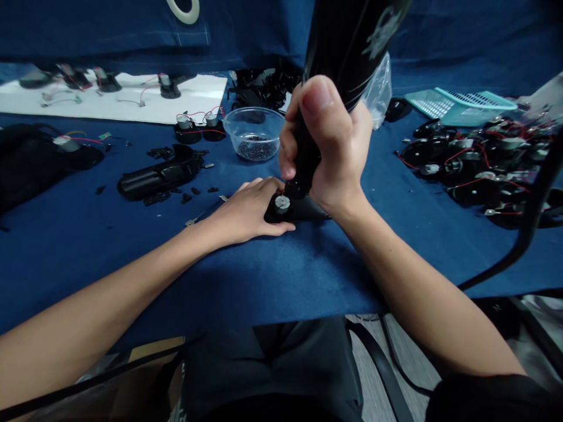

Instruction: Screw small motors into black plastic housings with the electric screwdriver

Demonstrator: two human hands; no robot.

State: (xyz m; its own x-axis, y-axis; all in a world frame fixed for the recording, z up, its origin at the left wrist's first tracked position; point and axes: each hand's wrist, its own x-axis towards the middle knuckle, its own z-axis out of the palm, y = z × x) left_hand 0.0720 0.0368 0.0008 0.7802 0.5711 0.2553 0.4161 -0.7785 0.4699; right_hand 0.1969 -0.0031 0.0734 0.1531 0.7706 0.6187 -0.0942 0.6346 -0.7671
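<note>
My right hand is wrapped round a black electric screwdriver, held tilted with its lower end pointing down. That end meets a black plastic housing on the blue cloth, beside a small silver motor set in it. The exact contact of the bit is hidden. My left hand lies low on the cloth, its thumb and fingers closed round the left end of the housing. Just beyond both hands stands a clear plastic bowl with small dark screws at its bottom.
Left of the bowl lies a black shell among small black pieces. Motor units with red wires are heaped at right, near a turquoise basket. A white board carries more units at back left. A black cable hangs at right.
</note>
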